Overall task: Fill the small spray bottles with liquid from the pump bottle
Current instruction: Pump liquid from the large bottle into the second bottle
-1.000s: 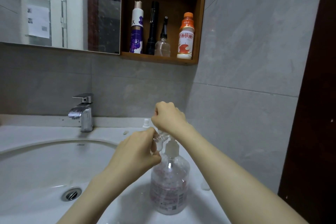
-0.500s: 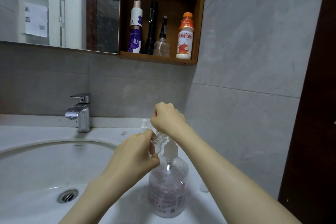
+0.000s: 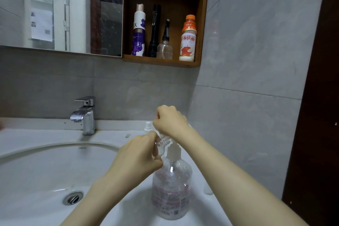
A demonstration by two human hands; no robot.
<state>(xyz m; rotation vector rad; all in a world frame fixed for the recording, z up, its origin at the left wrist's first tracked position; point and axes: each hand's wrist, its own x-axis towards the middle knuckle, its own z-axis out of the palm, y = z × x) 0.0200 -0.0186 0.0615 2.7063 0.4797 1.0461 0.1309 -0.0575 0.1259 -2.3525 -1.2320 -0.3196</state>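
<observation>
- Left hand (image 3: 137, 158): fingers and thumb curled round a small spray bottle (image 3: 161, 146), clear, cap off, threaded neck showing.
- The bottle is tilted, its open neck pointing up and right, just under the right hand (image 3: 169, 122).
- Right hand: closed fist, knuckles up, sitting on top of the pump bottle (image 3: 171, 189). The pump head is hidden under the fist, so it probably has the head gripped, but I can't see the contact.
- Pump bottle: upright on the sink counter (image 3: 36, 134) at the right front, just beside the basin (image 3: 45, 170). Clear body, printed label, white collar (image 3: 173, 151) visible below the fist. The liquid level is hard to read through the label.
- The open neck of the held bottle sits right beside the collar, touching or nearly so.
- Second small spray bottle (image 3: 147, 128): white top, standing on the counter behind the hands and mostly hidden by them.
- Small clear item (image 3: 208, 191) on the counter right of the pump bottle, too faint to identify.
- Basin to the left, with a metal drain (image 3: 72, 198) at the bottom.
- Chrome faucet (image 3: 85, 115) at the back edge, spout facing the basin.
- Wooden shelf (image 3: 165, 61) on the wall above holds, left to right: purple-and-white can (image 3: 138, 31), black flashlight (image 3: 154, 31), clear bottle with black nozzle (image 3: 165, 47), orange-capped drink bottle (image 3: 188, 40).
- Mirror (image 3: 55, 9) left of the shelf.
</observation>
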